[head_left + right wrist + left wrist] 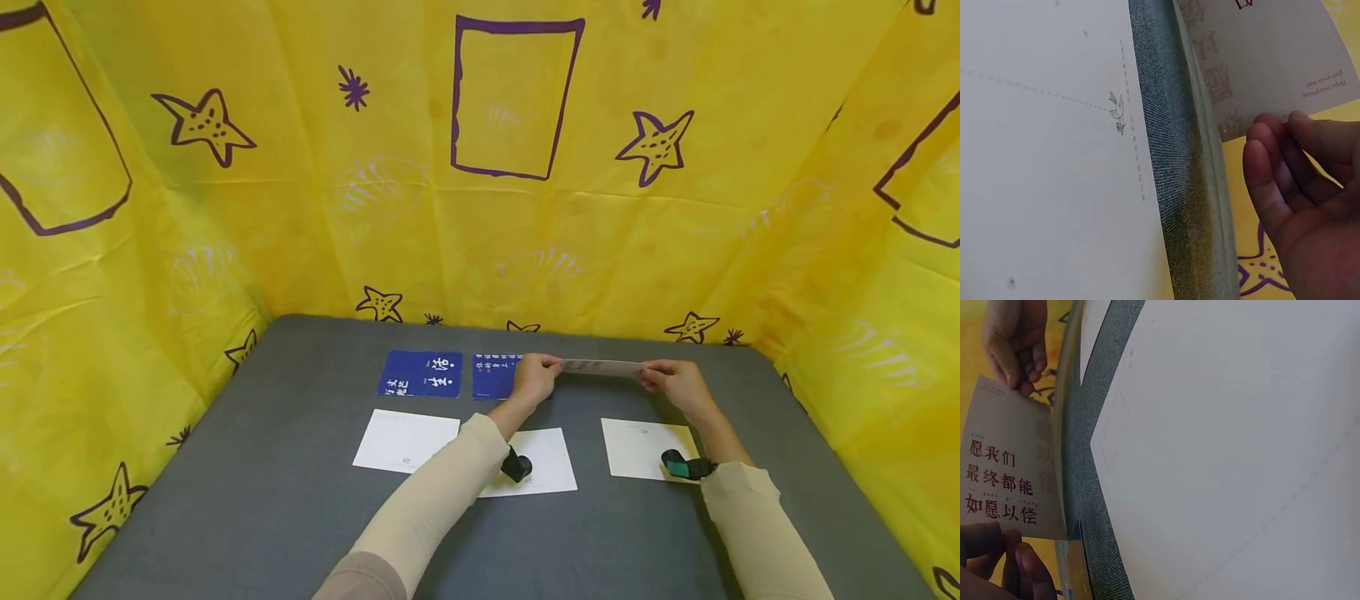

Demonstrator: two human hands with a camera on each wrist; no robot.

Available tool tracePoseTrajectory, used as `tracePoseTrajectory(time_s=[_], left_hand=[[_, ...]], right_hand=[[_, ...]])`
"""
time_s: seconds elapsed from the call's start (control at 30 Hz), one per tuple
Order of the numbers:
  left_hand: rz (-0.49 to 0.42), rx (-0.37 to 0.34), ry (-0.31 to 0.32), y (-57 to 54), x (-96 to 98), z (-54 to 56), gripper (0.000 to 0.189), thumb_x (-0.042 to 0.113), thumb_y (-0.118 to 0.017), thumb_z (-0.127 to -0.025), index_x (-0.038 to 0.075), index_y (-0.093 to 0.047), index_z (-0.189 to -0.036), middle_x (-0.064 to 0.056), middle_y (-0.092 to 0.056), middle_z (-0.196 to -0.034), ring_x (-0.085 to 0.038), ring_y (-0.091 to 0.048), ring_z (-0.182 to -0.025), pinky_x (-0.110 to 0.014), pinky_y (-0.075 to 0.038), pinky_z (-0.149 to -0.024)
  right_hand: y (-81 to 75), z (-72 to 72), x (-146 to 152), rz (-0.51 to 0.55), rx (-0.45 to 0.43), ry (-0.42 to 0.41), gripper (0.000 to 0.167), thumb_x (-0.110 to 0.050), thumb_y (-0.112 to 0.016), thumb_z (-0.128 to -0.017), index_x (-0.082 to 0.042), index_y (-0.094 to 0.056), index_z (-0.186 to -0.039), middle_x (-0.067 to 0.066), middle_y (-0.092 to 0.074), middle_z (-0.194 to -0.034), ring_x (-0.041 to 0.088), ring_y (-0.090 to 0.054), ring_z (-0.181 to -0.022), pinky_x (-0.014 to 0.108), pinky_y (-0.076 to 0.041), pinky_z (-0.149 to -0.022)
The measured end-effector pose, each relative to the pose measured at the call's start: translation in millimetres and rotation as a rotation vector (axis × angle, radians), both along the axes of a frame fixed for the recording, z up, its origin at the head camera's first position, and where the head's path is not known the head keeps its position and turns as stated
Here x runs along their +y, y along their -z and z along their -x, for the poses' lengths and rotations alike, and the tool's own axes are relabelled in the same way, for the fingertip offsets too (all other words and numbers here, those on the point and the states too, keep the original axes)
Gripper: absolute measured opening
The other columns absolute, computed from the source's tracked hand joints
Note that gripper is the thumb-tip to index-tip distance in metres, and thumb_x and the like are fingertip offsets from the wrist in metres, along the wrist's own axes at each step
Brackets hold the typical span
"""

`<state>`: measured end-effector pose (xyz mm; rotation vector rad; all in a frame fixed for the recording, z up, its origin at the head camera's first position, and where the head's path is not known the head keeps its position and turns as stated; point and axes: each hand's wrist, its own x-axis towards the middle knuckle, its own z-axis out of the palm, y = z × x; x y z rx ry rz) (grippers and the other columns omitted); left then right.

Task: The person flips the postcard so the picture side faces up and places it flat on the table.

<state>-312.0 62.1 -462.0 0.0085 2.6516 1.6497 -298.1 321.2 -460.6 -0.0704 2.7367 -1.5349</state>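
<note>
A pale postcard (pixel 603 367) with red Chinese lettering hangs tilted above the back right of the table. My left hand (pixel 534 379) pinches its left end between thumb and fingers. At the opposite end, the right hand (pixel 678 387) grips the card's edge the same way. The left wrist view shows the printed face of the postcard (pixel 1004 469) stretched between both hands. Small English text is visible on the postcard (pixel 1285 50) in the right wrist view. Below the left hand lies a blue card (pixel 493 385) with white characters, partly hidden by that hand.
Another blue card (pixel 420 373) lies at the back left of the grey table (pixel 247 500). Nearer the front are a white card (pixel 401 435), a second white card (pixel 551 458) partly under the left forearm, and a third white card (pixel 637 446) below the right wrist. Yellow patterned cloth (pixel 420 233) surrounds the table.
</note>
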Motion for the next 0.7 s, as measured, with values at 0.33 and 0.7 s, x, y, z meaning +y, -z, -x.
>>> tracePoseTrajectory(time_s=[0.33, 0.7], left_hand=[[-0.021, -0.003, -0.021, -0.3, -0.1, -1.8, 0.017, 0.02, -0.066, -0.093, 0.01, -0.078, -0.099, -0.005, -0.076, -0.103, -0.02, -0.068, -0.095, -0.029, -0.052, -0.079], [-0.056, -0.012, -0.023, 0.3, 3.1, -1.7, 0.018, 0.02, -0.066, -0.093, 0.01, -0.078, -0.101, -0.005, -0.076, -0.102, -0.017, -0.067, -0.09, -0.025, -0.05, -0.072]], right_hand=[[2.5, 0.7, -0.5, 0.037, 0.0, 0.029, 0.029, -0.006, -0.057, -0.097, 0.018, -0.061, -0.113, 0.016, -0.073, -0.088, 0.005, -0.065, -0.073, 0.018, -0.055, -0.068], [-5.2, -2.0, -1.9, 0.035, 0.049, 0.111, 0.032, -0.009, -0.06, -0.096, 0.017, -0.062, -0.113, -0.005, -0.07, -0.077, 0.005, -0.062, -0.068, 0.019, -0.055, -0.065]])
